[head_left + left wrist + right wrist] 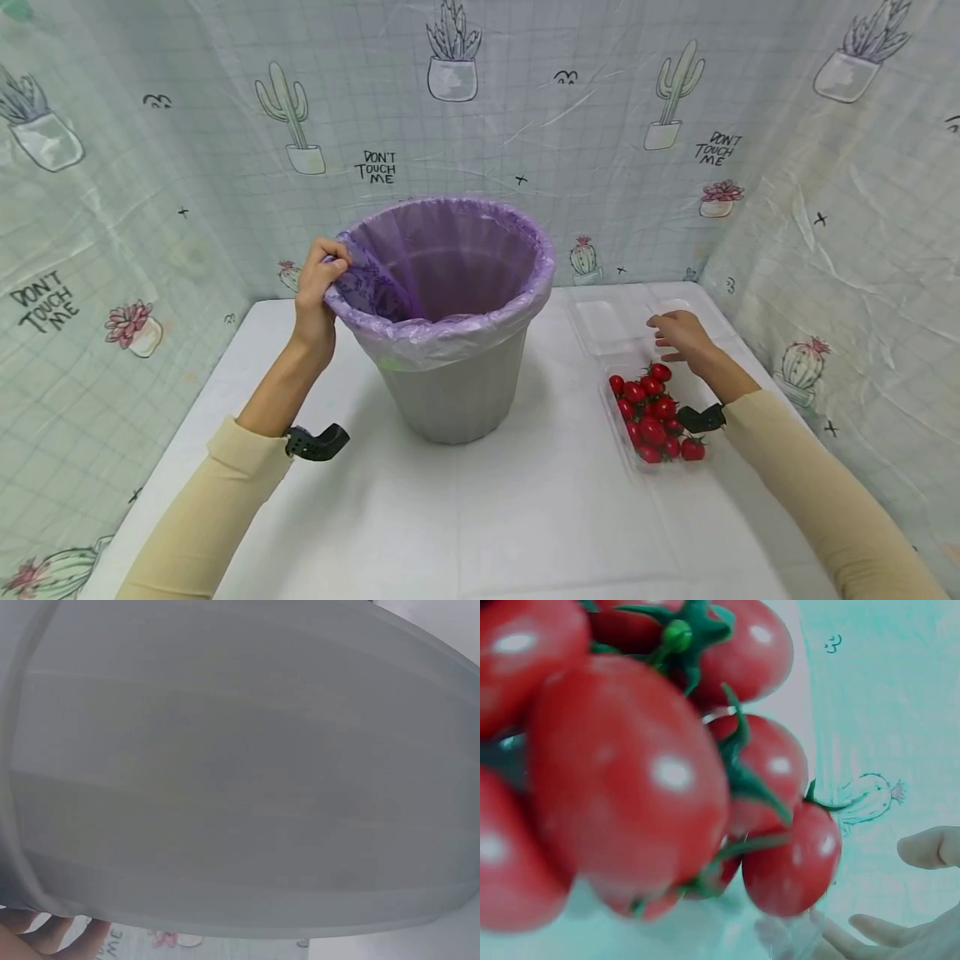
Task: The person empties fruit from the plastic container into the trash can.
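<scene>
A grey bin (pixel 457 396) stands on the table, lined with a purple bag (pixel 450 333) folded over its rim. At the rim's left side my left hand (pixel 318 287) grips the lined edge, fingers curled over it. The bin wall (pixel 240 780) fills the left wrist view, with some fingers at the lower left. To the right, small red tomatoes (pixel 651 429) with green stems lie in a clear plastic box (pixel 618 429). My right hand (pixel 682 337) hovers at the far end of this box, thumb and fingers apart, nothing between them.
The clear lid (pixel 600 325) lies folded back behind the tomatoes. A white cloth covers the table (pixel 480 517). Patterned sheets (pixel 495 142) with cactus drawings hang behind it and along both sides.
</scene>
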A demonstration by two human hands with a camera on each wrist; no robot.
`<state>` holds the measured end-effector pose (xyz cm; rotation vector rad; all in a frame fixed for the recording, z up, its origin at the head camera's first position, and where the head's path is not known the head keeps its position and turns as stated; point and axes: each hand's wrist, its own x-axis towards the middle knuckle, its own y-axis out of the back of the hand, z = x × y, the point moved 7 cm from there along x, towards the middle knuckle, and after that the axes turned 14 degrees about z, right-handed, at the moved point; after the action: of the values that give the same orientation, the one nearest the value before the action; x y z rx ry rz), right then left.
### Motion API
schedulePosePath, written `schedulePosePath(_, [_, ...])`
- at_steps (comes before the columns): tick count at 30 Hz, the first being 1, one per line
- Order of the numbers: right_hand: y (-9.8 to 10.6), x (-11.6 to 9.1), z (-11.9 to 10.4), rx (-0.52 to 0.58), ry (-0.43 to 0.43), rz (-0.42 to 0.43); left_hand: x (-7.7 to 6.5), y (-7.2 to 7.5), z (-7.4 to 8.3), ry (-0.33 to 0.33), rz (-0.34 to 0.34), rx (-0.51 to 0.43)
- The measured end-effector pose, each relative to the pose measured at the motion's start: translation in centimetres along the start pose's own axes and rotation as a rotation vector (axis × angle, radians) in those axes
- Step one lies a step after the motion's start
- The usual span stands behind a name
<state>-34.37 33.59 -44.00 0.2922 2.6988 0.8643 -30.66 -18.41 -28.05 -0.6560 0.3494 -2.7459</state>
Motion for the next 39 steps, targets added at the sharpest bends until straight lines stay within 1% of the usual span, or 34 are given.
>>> schedulePosePath(5, [0.8,-1.6,0.4,0.015,0.06,-0.025,0.0,0.2,-0.1,0.002,0.005,-0.014])
schedulePosePath(11, [1.7,-3.7,1.3,0.025,0.108,-0.025,-0.1,0.3,0.0,0.007,0.005,-0.007])
schedulePosePath(17, [2.1,-5.4,3.9,0.022,0.092,-0.063,-0.2,0.4,-0.2,0.014,0.006,0.003])
schedulePosePath(21, [2.4,-6.4,5.8,0.017,0.066,-0.111,-0.2,0.3,-0.2,0.016,0.002,0.011])
schedulePosePath(23, [2.5,-6.8,6.4,0.027,0.065,-0.137,-0.1,0.3,-0.2,0.012,0.004,0.01])
schedulePosePath(28, [2.5,-7.4,7.2,0.119,0.097,-0.19,0.0,0.3,0.0,0.002,0.0,0.01])
schedulePosePath(33, [2.1,-7.5,7.7,0.189,0.142,-0.195,-0.1,0.2,0.0,0.005,-0.005,0.014])
schedulePosePath(39, [1.5,-7.6,7.8,0.248,0.115,-0.189,-0.1,0.0,0.1,0.0,-0.007,0.016])
